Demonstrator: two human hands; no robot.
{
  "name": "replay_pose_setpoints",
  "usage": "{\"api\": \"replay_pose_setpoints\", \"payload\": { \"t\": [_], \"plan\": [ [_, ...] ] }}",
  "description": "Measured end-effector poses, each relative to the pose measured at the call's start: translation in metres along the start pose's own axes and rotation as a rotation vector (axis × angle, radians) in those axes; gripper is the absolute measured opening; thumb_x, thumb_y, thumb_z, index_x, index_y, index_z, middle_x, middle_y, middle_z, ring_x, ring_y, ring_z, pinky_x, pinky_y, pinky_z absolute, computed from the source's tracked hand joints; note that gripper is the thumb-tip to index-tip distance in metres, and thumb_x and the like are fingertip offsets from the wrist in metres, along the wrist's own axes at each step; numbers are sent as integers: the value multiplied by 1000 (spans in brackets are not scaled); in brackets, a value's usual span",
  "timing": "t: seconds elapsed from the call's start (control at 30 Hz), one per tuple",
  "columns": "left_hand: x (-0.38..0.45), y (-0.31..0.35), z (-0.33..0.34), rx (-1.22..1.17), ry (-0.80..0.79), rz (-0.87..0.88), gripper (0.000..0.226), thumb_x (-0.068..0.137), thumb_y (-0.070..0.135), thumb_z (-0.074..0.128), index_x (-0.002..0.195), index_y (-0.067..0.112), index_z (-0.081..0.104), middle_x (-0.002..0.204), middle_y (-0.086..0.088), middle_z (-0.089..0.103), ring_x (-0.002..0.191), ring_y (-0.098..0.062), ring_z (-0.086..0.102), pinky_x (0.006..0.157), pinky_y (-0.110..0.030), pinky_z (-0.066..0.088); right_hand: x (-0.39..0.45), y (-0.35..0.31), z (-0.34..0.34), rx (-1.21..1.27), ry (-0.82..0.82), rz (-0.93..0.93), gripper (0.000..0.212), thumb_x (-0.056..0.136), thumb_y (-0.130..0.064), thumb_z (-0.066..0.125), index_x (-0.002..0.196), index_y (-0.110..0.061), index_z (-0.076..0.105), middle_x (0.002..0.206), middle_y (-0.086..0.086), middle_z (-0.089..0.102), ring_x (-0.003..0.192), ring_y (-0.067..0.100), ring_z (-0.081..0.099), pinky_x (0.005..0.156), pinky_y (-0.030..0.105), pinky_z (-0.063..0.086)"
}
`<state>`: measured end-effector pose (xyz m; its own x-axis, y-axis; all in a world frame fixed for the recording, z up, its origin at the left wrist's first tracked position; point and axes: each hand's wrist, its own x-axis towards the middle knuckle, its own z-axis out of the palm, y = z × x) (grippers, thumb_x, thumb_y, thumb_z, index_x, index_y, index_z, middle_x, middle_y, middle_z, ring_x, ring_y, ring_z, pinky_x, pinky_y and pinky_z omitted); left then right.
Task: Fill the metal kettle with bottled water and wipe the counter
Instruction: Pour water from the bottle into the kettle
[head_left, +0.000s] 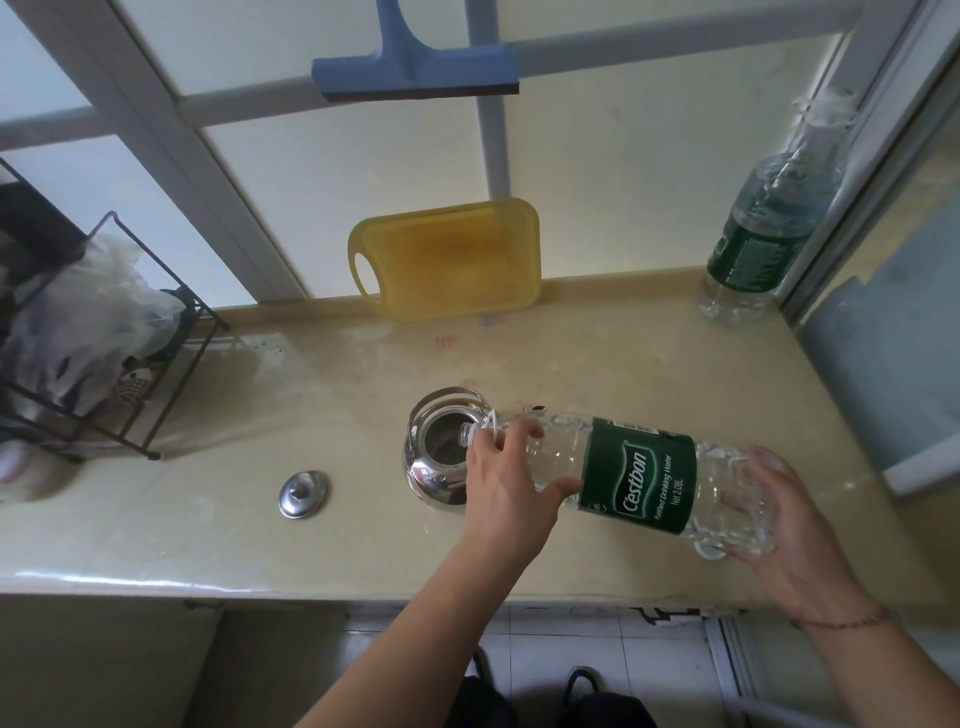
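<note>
Right of centre in the frame, a large clear water bottle (623, 473) with a green label lies nearly level above the beige counter (322, 545), its open neck poking over the mouth of the metal kettle (441, 447). The left hand (506, 483) is wrapped around the bottle's shoulder just behind the neck, thumb under and fingers curled over the top. The right hand (779, 514) cups the bottle's base with its fingers spread wide against the plastic. The kettle stands lidless on the counter at mid-frame, handle tipped toward the far side; its round metal lid (304, 492) lies on the counter to the left, apart from it. A yellow cutting board (452, 260) leans against the window at the back. A second bottle (763, 228) stands in the upper right corner, a blue squeegee (415, 73) hangs at top centre, and a wire rack (104, 353) sits at the left edge.
</note>
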<state>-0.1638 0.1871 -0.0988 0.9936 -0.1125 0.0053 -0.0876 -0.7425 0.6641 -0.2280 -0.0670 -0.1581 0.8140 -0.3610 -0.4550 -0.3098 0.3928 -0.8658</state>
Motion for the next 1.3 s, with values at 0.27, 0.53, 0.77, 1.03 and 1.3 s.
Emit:
{"api": "replay_pose_setpoints", "payload": {
  "t": [0.27,0.53,0.77,1.03,1.3],
  "plan": [
    [-1,1,-1,-3,-1,-5,58,71,41,81,117,30,47,113,0,40,110,-19,39,97,-35,41,1,-2,-2,-38,-38,-30,85,53,-67,78,128,-31,57,135,7,56,125,35,52,95,66,45],
    [-1,2,0,-3,-8,-13,57,71,41,80,116,32,46,112,1,39,110,-18,38,96,-32,39,7,-1,-5,32,-29,-4,61,72,-49,73,127,-29,56,140,10,54,127,35,51,77,48,54],
    [0,2,-1,1,-13,-13,58,72,42,80,117,31,45,113,1,39,111,-17,37,97,-34,39,4,-4,-1,1,-36,9,87,49,-66,82,125,-29,57,129,5,58,119,31,54,78,48,53],
    [0,3,-1,3,-20,-15,58,73,42,79,118,31,45,116,0,39,112,-18,37,96,-33,39,5,-3,-4,5,-56,-2,106,37,-71,85,130,-29,55,140,10,54,128,36,50,88,57,49],
    [2,3,-1,6,-18,-12,58,73,43,79,119,30,45,115,0,39,112,-18,38,97,-33,40,4,-6,-1,-7,-80,-5,93,41,-66,85,122,-29,59,131,6,59,125,36,50,89,56,50]
  ]
}}
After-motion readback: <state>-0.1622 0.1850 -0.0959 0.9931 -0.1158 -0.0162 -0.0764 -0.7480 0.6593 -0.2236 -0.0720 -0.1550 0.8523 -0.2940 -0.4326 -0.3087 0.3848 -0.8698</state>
